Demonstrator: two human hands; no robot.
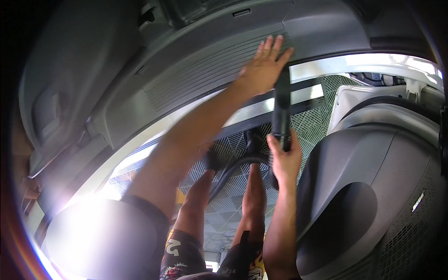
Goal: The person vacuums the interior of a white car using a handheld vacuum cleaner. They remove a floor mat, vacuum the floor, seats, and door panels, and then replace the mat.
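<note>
My left hand [264, 67] reaches across to a ribbed dark grey plastic panel [196, 67] along the edge of a vehicle's interior. Its fingers are stretched out and apart, near or against the panel, with nothing in them. Close below it, my right hand [285, 161] is closed around a black vacuum cleaner nozzle [282, 105]. The flat nozzle points up toward the panel's edge, its tip beside my left hand's thumb. From the grip, a black ribbed vacuum hose [233, 170] curves down to the left past my legs.
A metal-faced door sill [266, 106] runs below the panel. An open door with grey trim [354, 163] and a perforated grille stands close on the right. A grey patterned tile floor [224, 205] lies under my feet. Bright glare covers the lower left.
</note>
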